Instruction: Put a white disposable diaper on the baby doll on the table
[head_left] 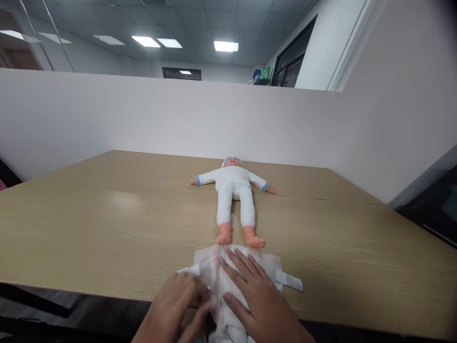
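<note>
A baby doll (234,190) in a white suit lies on its back on the wooden table (107,224), arms spread, bare feet toward me. Just below its feet, a white diaper (271,269) lies spread at the table's front edge, side tabs sticking out left and right. My right hand (255,297) rests flat on the diaper, fingers apart and pointing at the doll. My left hand (178,307) pinches the diaper's left part, its fingers curled on the fabric.
A white partition wall (143,119) runs along the table's far side and right side. A dark screen or panel (432,205) sits at the right. The table's front edge is right under my hands.
</note>
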### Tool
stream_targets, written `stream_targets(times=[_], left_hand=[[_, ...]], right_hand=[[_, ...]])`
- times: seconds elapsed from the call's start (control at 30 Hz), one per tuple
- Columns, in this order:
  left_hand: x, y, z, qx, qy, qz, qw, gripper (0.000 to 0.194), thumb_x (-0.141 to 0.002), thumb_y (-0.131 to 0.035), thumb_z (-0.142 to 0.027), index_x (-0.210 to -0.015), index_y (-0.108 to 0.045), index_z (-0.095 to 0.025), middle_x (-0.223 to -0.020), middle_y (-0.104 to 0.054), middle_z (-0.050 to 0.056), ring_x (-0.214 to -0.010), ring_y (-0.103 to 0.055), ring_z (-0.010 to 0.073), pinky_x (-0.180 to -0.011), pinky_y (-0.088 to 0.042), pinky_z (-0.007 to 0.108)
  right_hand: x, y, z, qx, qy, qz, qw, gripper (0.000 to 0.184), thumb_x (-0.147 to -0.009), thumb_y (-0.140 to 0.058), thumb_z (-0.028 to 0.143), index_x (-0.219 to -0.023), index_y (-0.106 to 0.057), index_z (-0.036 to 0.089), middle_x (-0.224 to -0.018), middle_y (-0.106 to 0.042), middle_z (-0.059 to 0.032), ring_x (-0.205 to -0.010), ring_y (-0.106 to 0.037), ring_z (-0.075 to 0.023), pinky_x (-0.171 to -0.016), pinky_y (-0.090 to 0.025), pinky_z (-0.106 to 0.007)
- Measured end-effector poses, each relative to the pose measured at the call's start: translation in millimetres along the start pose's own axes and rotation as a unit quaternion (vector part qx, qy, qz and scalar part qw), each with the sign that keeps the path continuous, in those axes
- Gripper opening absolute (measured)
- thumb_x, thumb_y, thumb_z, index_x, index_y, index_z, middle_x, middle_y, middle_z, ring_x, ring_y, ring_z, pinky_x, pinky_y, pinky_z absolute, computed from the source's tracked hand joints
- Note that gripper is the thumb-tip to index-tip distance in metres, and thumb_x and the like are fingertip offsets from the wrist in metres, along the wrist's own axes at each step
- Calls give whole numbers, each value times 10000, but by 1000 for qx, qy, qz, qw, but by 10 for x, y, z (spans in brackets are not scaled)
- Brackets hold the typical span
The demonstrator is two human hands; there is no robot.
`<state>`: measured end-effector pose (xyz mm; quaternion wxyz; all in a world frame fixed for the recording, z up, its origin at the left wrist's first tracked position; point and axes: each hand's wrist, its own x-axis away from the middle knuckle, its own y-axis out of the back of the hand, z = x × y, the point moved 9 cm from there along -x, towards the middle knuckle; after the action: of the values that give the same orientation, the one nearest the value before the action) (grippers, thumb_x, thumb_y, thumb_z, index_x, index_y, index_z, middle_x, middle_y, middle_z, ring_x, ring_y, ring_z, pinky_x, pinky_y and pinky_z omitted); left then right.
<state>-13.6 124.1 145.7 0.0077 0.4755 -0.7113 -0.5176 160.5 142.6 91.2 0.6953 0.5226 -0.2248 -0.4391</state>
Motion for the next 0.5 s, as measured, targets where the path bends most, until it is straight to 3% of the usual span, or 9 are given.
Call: stream_targets(times=[0.03, 0.1, 0.17, 0.27, 0.4, 0.5], left_hand=[[-191, 104, 44, -29, -4, -23, 999, 140, -1100, -507, -207, -1196, -605, -237, -1053, -703, 48, -949, -645, 211, -858, -534, 320], [-610, 125, 183, -103, -16, 0, 995, 297, -1088, -517, -166, -1368, -578, -243, -1309, -684, 87, -1173, -636, 249, -1020, -536, 387], [-1012, -2, 361, -170, -41, 52, 983, 508, -1026, -533, -71, -1510, -517, -224, -1555, -570, 143, -1410, -546, 299, -1157, -489, 471], [-1455, -342, 575, -239, -110, 143, 954, 890, -860, -661, 5, -1667, -379, -242, -1753, -349, 197, -1598, -377, 378, -1230, -424, 550], [-1694, -734, 576, -250, -233, 253, 905, 1263, -644, -782, 54, -1728, -281, -355, -1840, -173, 135, -1657, -274, 395, -1304, -334, 543], [-1788, -818, 487, -215, -283, 278, 892, 1117, -651, -798, 3, -1658, -442, -323, -1820, -262, 114, -1641, -307, 399, -1307, -341, 539]], right_hand=[[-6, 16, 4, -5, 3, 0, 1000, 683, -1135, -501, 507, -1752, -225, 408, -1823, -191, 37, -1693, -235, -297, -1373, -314, -590], [-18, 59, 7, -14, 9, 1, 1000, 668, -1137, -496, 533, -1746, -255, 402, -1819, -219, 24, -1691, -243, -294, -1381, -297, -585], [-25, 106, 8, -24, 15, 6, 1000, 661, -1139, -488, 545, -1743, -260, 402, -1814, -240, 18, -1689, -249, -291, -1386, -283, -582], [-31, 150, 12, -40, 22, 33, 998, 672, -1140, -491, 539, -1747, -232, 413, -1815, -224, 25, -1695, -229, -291, -1388, -271, -585], [-53, 163, -2, -54, 27, 70, 996, 695, -1138, -496, 534, -1753, -195, 418, -1820, -175, 45, -1704, -194, -286, -1390, -250, -601], [-87, 186, -20, -53, 52, 68, 995, 732, -1122, -532, 530, -1755, -185, 412, -1816, -186, 47, -1701, -206, -286, -1393, -251, -587]])
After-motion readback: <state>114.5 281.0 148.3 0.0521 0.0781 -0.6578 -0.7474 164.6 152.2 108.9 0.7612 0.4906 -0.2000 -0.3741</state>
